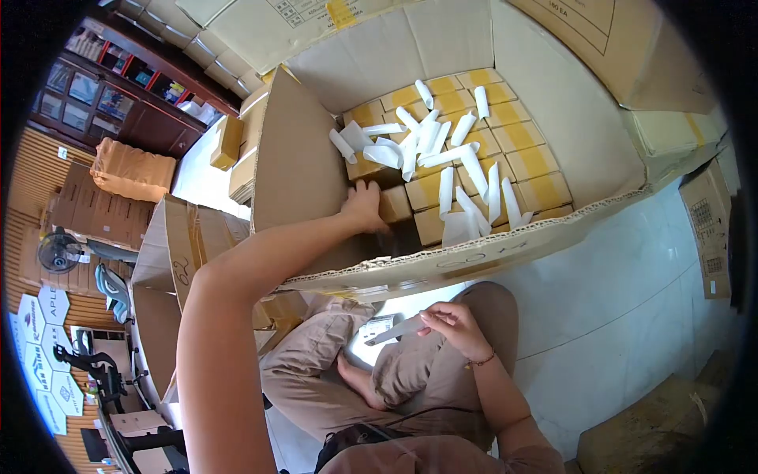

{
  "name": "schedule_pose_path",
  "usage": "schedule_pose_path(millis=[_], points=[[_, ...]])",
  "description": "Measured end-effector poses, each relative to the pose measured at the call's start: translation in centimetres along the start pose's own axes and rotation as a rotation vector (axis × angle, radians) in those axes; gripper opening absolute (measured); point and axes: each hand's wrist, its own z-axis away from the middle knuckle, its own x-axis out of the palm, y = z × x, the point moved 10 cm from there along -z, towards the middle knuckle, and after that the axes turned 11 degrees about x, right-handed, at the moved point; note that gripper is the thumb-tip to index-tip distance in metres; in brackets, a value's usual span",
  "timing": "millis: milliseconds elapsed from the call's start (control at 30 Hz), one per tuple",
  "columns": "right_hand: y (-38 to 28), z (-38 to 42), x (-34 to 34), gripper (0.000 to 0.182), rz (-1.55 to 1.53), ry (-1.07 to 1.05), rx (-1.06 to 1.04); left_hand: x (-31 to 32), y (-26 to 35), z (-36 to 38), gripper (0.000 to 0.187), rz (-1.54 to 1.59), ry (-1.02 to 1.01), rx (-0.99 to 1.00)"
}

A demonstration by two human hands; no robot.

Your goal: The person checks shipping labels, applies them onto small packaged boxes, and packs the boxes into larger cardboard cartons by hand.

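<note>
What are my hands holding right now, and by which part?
Your right hand pinches a thin greyish strip by one end. Your left hand is inside the large carton; whether it grips anything cannot be told.

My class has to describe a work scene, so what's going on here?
A person sits by a big open box. Their left hand reaches down inside, beside small taped cartons. Their right hand holds a thin strip outside the box. White curled pieces lie scattered over the cartons, which sit in rows.
</note>
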Motion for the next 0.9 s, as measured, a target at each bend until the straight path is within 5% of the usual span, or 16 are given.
schedule_pose_path(millis=[200,300,467,633,667,767,833,900], points=[[-0.5,0.1,-0.5,0.022,0.006,0.027,-0.038,-2.1,2.7,-0.6,0.068,-0.197,-0.151,0.232],[-0.1,0.3,-0.8,0.022,-0.052,0.025,-0.063,-5.1,4.2,1.6,0.064,0.077,-0.355,0.317],[-1.9,1.3,1.8,0.02,-0.049,-0.213,-0.177,-17.0,5.9,10.5,0.06,0.117,0.038,0.341],[-0.8,3.0,2.1,0.022,-0.199,-0.396,-0.215,-22.4,-2.5,25.7,0.043,0.797,0.641,0.224],[-1.0,3.4,1.6,0.023,-0.218,-0.363,-0.288,-22.5,-3.1,30.0,0.038,0.927,0.922,0.293],[-1.4,6.4,0.2,0.032,-0.263,-0.045,-0.377,-13.8,-10.4,41.1,0.051,1.433,1.387,0.258],[-2.7,8.7,1.3,0.036,-0.291,0.111,-0.308,-10.0,-9.1,46.6,0.046,1.361,1.486,0.259],[-7.1,10.9,4.7,0.034,-0.281,-0.034,-0.507,-3.3,-8.6,48.8,0.054,1.474,1.375,0.169]])
